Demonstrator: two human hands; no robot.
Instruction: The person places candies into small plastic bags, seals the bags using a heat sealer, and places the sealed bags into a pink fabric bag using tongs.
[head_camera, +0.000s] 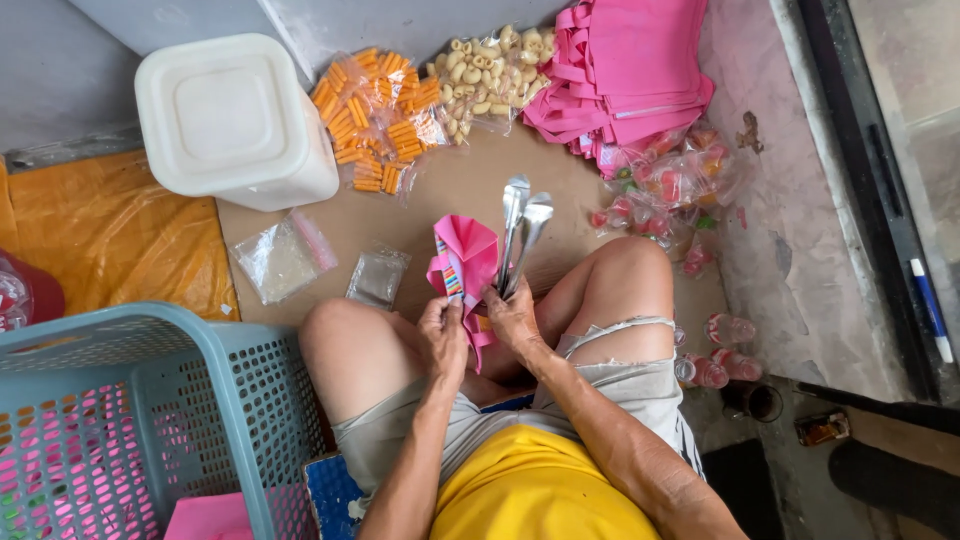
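We pinch a pink fabric bag (463, 258) by its mouth in our left hand (443, 335), keeping it upright for filling, while our right hand (513, 318), just beside, grips metal tongs (520, 235) pointing away toward the bagged snacks (380, 115).

Home packing spot on the floor, cardboard sheet (470, 190) beyond the hands, snack bags (380, 120), pink bags (620, 70), basket (150, 400) at left.

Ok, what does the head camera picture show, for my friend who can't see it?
A seated person's left hand holds a pink bag while the right hand holds metal tongs. Around them sit snack packets, a white tub and a blue basket.
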